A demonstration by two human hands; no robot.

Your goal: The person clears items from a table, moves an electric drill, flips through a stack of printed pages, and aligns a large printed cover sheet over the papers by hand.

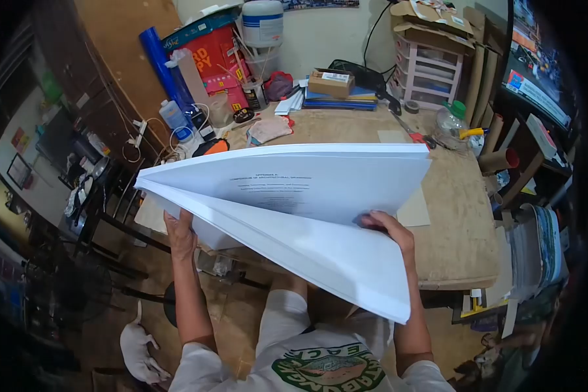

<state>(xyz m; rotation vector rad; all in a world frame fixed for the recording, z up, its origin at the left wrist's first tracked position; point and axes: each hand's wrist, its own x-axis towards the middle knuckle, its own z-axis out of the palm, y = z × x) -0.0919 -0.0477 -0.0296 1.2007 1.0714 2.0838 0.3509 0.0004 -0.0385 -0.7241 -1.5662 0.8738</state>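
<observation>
Slipping looked like the main risk for the large printed document (353,179), which stood parted in a wide wedge between the two grips, above the near edge of the tabletop (457,238). Its lower leaves (307,251) slanted down from near the left grip (180,235) to a corner below the right grip (391,227), unsupported along much of their length, so their own weight could have made them sag, crease or fan apart. The left grip was clasped on the document near its narrow end, with some fingers hidden underneath; a loose pinch there could have let the sheets slide out of line. The right grip sat inside the opening, its fingers bent against the paper; whether it was clenched on any leaves could not be told, since the thumb was out of sight. Pressing those fingertips too hard might have dented or wrinkled a page. Beyond the right grip, red-handled scissors (417,136) lay near the upper sheets, and a careless sweep could have snagged an edge. The left forearm (193,294) rose nearly straight below its grip, while the right forearm (417,320) was partly covered by the drooping leaves.
</observation>
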